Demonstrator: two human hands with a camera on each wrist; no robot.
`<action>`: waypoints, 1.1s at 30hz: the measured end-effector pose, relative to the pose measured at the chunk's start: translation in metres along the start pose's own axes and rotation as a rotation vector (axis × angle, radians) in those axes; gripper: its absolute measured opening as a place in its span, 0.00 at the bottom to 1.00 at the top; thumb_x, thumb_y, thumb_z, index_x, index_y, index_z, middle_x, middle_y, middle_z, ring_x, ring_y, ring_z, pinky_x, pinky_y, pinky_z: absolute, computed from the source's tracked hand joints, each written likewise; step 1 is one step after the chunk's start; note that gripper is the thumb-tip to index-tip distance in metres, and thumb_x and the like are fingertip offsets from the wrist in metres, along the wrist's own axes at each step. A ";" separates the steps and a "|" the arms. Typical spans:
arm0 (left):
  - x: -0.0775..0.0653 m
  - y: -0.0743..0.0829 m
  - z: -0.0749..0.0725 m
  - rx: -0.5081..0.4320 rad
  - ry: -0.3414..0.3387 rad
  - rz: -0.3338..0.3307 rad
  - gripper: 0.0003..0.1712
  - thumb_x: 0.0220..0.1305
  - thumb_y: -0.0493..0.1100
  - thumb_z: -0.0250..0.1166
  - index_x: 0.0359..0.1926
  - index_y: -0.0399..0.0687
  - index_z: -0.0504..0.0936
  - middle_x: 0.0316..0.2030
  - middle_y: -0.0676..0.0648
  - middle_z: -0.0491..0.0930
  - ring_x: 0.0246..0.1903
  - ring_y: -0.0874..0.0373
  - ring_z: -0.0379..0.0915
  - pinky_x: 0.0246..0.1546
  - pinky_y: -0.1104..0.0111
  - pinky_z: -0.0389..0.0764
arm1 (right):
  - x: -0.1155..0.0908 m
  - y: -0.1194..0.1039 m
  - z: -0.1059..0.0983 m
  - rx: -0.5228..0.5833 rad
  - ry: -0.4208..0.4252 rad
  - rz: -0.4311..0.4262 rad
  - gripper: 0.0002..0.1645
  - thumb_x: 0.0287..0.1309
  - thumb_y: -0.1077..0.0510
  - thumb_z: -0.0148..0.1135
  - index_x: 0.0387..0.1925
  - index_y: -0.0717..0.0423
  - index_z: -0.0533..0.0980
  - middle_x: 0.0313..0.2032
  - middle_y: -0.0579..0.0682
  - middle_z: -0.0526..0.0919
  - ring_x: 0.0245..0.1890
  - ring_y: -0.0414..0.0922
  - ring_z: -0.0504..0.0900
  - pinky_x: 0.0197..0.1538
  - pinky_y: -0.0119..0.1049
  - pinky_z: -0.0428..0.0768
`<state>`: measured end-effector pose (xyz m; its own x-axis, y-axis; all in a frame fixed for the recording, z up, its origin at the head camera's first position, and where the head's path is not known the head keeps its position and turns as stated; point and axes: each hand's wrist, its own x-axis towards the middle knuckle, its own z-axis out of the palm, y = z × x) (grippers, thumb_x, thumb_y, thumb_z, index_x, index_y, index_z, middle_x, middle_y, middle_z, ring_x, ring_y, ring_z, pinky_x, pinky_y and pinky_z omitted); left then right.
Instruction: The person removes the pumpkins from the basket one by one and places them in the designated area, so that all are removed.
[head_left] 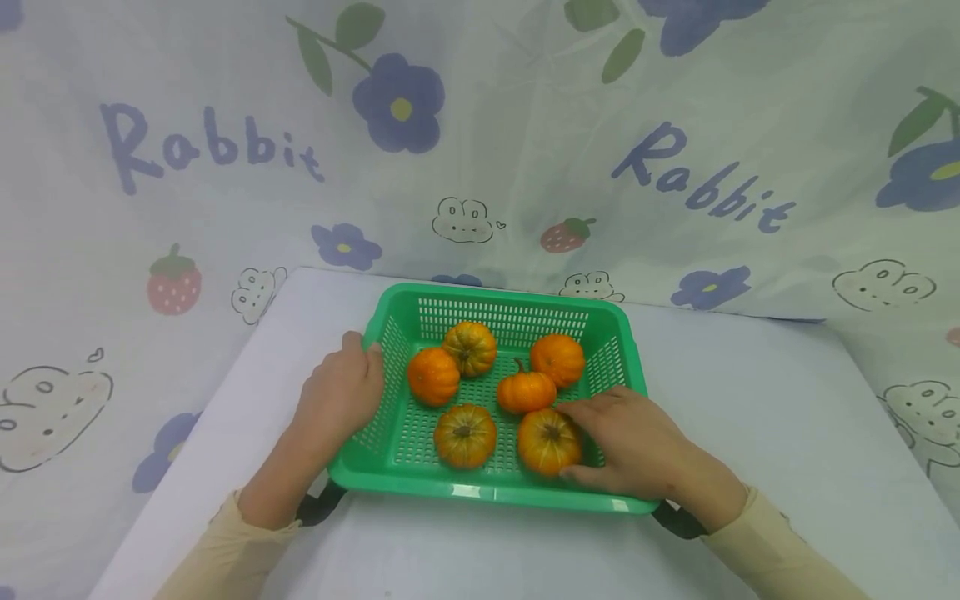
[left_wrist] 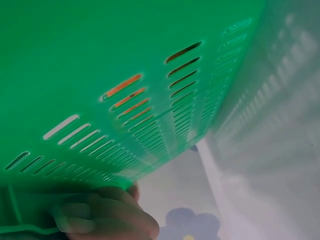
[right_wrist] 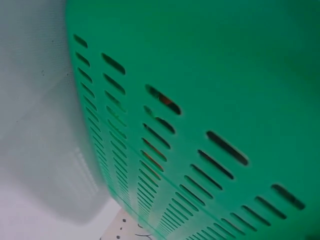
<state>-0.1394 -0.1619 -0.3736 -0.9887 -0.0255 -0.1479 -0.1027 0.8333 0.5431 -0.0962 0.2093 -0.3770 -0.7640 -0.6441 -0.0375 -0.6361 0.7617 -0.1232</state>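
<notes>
A green plastic basket [head_left: 495,492] with slotted walls holds several small pumpkins. My left hand [head_left: 343,387] grips the basket's left rim; in the left wrist view its curled fingers [left_wrist: 112,215] show under the rim, against the outer wall. Over the right rim reaches my right hand [head_left: 630,442], thumb and fingers around the right side of the yellow-orange front-right pumpkin [head_left: 549,443]. Left of that one sits a greenish-yellow pumpkin [head_left: 465,436]. An orange pumpkin with a tall stem [head_left: 527,392] lies just behind. The right wrist view shows only the basket's outer wall [right_wrist: 150,130], the hand hidden.
Farther back in the basket are an orange pumpkin [head_left: 433,377], a striped one [head_left: 470,348] and another orange one [head_left: 558,360]. The basket is on a white table [head_left: 750,400]. A rabbit-print cloth [head_left: 495,150] hangs behind and beside the table.
</notes>
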 end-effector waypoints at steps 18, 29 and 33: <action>0.000 -0.002 0.000 -0.157 -0.061 -0.028 0.34 0.84 0.56 0.35 0.69 0.29 0.57 0.32 0.35 0.75 0.21 0.48 0.78 0.15 0.62 0.82 | -0.006 0.002 0.003 0.114 0.157 0.027 0.43 0.58 0.29 0.70 0.65 0.50 0.78 0.56 0.44 0.85 0.55 0.45 0.83 0.61 0.51 0.80; 0.003 0.001 -0.001 -0.051 -0.055 -0.049 0.34 0.84 0.55 0.33 0.67 0.27 0.59 0.31 0.35 0.74 0.23 0.46 0.76 0.18 0.59 0.81 | -0.010 0.003 0.005 0.211 0.283 0.042 0.42 0.60 0.32 0.71 0.66 0.50 0.76 0.59 0.46 0.83 0.58 0.49 0.82 0.58 0.55 0.83; 0.005 0.004 0.000 0.024 -0.038 -0.053 0.34 0.84 0.55 0.32 0.66 0.25 0.59 0.31 0.35 0.75 0.25 0.44 0.76 0.19 0.58 0.79 | -0.012 0.004 0.002 0.223 0.281 0.044 0.41 0.60 0.33 0.72 0.67 0.49 0.75 0.59 0.47 0.83 0.58 0.49 0.82 0.57 0.55 0.84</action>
<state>-0.1447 -0.1589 -0.3719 -0.9769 -0.0496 -0.2076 -0.1521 0.8444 0.5137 -0.0890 0.2202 -0.3790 -0.8099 -0.5425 0.2230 -0.5862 0.7346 -0.3417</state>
